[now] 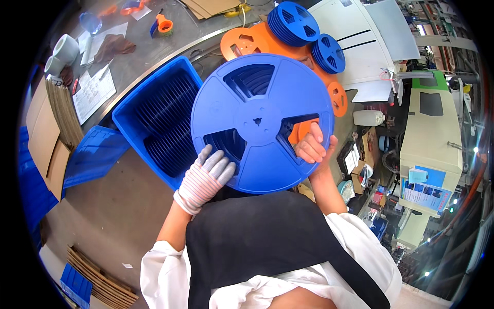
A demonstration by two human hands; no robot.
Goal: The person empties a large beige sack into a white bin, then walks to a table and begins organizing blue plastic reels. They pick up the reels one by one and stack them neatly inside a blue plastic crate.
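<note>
A large blue plastic reel [260, 103] with three cut-out windows is held flat and close under the camera. My left hand [206, 177], in a white knit glove, grips its lower left rim. My right hand [312, 147] is bare and holds the lower right rim, with fingers reaching up into one window. Beneath the reel, to the left, stands a blue crate [126, 118] packed with several more blue reels on edge.
Orange reels [244, 44] and stacks of blue reels [293, 20] lie on the far side. A metal table [139, 56] holds papers, tape rolls and an orange tape dispenser [163, 24]. Flat cardboard lies at the left. A white and green machine [429, 139] stands at the right.
</note>
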